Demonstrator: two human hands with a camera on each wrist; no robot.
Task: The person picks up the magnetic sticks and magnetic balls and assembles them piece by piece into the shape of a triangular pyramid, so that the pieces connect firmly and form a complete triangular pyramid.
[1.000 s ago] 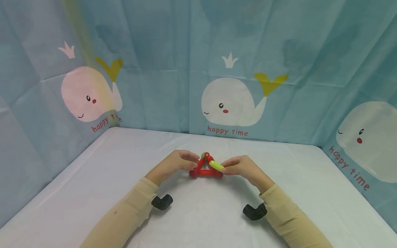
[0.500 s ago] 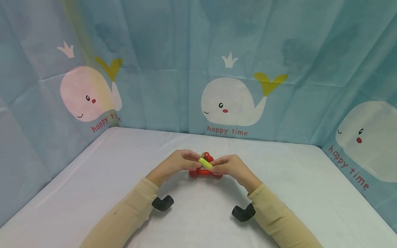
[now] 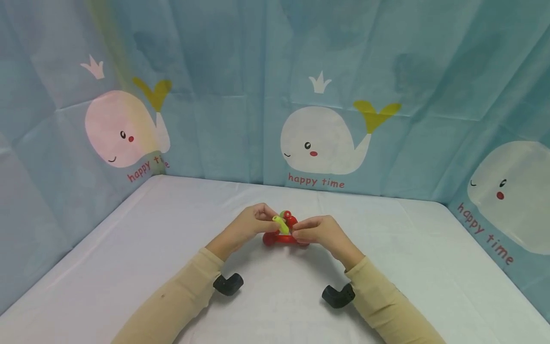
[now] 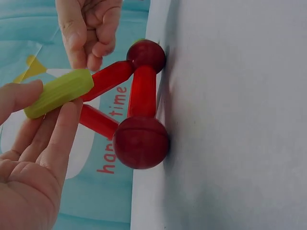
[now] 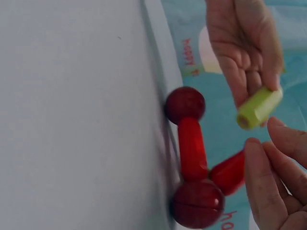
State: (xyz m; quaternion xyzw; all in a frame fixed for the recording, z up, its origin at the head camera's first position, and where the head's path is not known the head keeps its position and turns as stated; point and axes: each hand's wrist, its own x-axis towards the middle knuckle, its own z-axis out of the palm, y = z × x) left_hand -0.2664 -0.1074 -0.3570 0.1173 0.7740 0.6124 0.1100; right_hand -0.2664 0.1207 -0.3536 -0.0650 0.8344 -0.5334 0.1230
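My left hand [image 3: 249, 223] pinches a short yellow-green rod [image 4: 60, 93] between thumb and fingers, above a red ball-and-rod frame. Opposite it, my right hand [image 3: 321, 235] holds nothing; its thumb and fingers are slightly parted, apart from the rod's near end in the right wrist view. The frame lies on the white table, with red balls [image 4: 141, 143] joined by red rods [image 5: 192, 148] in a triangle. A bit of green [image 3: 282, 214] shows at its far corner. The fingers hide parts of both sides of the triangle in the head view.
Black curved pieces [image 3: 228, 284] stick out from both wrists over the white tablecloth [image 3: 275, 306]. A blue curtain [image 3: 223, 138] with printed whales stands behind the table and along its sides.
The yellow-green rod has moved left from my right hand into my left. My right hand came in to the left with it, then let go. The red frame stays about where it was.
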